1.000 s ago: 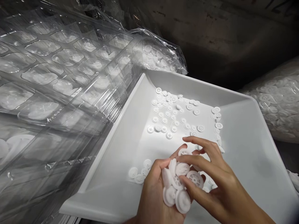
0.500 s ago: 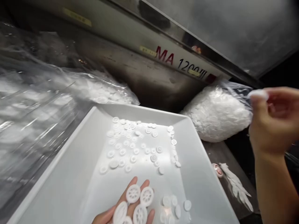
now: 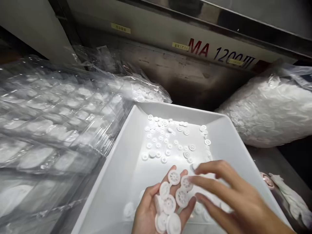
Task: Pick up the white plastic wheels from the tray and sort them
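Wheels (image 3: 170,203) of white plastic, spoked and toothed like small gears, lie heaped in the cupped left hand (image 3: 151,211); about eight can be counted there, some on edge. The hand stays open under them, palm up, low over the near end of a white tray (image 3: 117,182). The right hand (image 3: 226,198) hovers just beside the pile with fingers spread and apart, its fingertips (image 3: 192,178) at the topmost wheels; whether they touch one cannot be told. Across the tray's floor lie several dozen smaller white discs (image 3: 170,139), most gathered toward the far wall, a few strung along the right side. Left of the tray sit clear blister trays (image 3: 48,123) under plastic film, their pockets holding white parts. A clear bag (image 3: 143,92) of white discs lies behind the tray, and a second, fuller bag (image 3: 268,113) rests to the right. On the machine panel (image 3: 170,35) above, red and dark letters read "MA 1200III", with small yellow labels too fine to read. A white glove (image 3: 290,195) lies on the worktop (image 3: 263,156) at right.
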The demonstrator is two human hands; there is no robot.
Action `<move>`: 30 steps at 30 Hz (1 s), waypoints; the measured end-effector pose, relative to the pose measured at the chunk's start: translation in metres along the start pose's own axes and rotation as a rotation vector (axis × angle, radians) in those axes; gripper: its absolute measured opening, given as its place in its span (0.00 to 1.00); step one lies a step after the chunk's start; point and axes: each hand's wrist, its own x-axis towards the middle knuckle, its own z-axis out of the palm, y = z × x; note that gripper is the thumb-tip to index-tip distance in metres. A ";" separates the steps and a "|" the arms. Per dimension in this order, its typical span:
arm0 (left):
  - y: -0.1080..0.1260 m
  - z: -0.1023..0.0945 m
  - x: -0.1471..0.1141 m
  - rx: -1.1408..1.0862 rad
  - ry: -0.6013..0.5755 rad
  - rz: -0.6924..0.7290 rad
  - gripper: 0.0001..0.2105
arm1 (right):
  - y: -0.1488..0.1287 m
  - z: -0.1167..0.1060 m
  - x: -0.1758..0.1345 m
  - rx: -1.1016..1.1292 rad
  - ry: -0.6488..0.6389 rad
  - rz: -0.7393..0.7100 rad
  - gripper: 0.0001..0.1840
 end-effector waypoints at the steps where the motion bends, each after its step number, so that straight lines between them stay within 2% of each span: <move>1: -0.001 -0.002 0.000 -0.004 -0.020 -0.023 0.16 | -0.012 0.009 0.011 0.043 -0.072 -0.004 0.16; 3: -0.001 -0.007 0.002 -0.008 -0.083 -0.077 0.10 | -0.024 0.019 0.031 0.089 -0.205 0.067 0.13; 5: -0.001 -0.012 0.004 -0.001 -0.138 -0.113 0.09 | -0.025 0.023 0.042 0.158 -0.292 0.178 0.10; 10: -0.004 -0.019 0.009 0.034 -0.175 -0.168 0.10 | -0.017 0.028 0.041 0.430 -0.427 0.437 0.04; 13: -0.004 -0.024 0.011 0.060 -0.185 -0.173 0.10 | -0.015 0.029 0.036 0.497 -0.417 0.506 0.04; 17: -0.004 -0.026 0.012 0.037 -0.276 -0.188 0.13 | -0.012 0.031 0.032 0.635 -0.368 0.500 0.12; 19: -0.005 -0.024 0.012 0.032 -0.301 -0.194 0.14 | -0.011 0.033 0.032 0.678 -0.367 0.524 0.09; 21: -0.006 -0.022 0.012 0.027 -0.302 -0.187 0.15 | -0.011 0.035 0.033 0.664 -0.377 0.559 0.04; 25: -0.009 -0.020 0.011 0.029 -0.300 -0.184 0.15 | -0.010 0.036 0.032 0.617 -0.374 0.573 0.03; 30: -0.012 -0.020 0.011 0.053 -0.350 -0.133 0.16 | -0.009 0.038 0.029 0.594 -0.335 0.583 0.07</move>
